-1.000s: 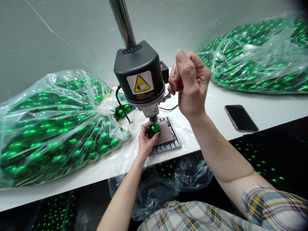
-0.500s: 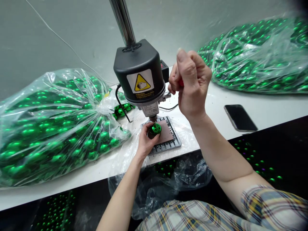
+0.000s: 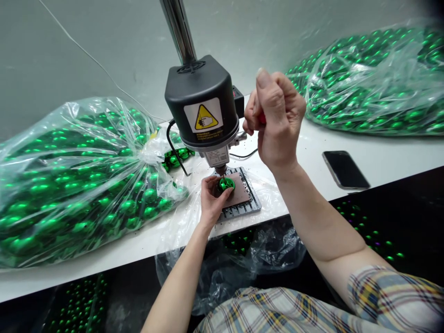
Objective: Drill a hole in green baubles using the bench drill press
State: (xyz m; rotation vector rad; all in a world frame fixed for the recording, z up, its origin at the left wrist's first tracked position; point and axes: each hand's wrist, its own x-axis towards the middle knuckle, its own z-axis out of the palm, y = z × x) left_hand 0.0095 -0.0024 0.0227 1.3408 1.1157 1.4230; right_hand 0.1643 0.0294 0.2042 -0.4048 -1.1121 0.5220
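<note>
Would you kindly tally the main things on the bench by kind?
Clear bags of green balls: 2
Bench drill: 1
Black phone: 1
Green ball in the left hand: 1
Total: 5

Left hand low, grip pinched closed; right hand raised, fisted.

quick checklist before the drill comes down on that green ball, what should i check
1. Green ball under the drill tip: ok, directly below.
2. Left hand gripping the ball: ok, fingers wrapped round it.
3. Left fingertips away from the tip: not ok, very close.
4. Right hand on the red-knobbed lever: ok, closed round it.
5. Ball seated on the plate: cannot tell, hand hides it.
6. Phone out of the way: ok, off to the right.
</note>
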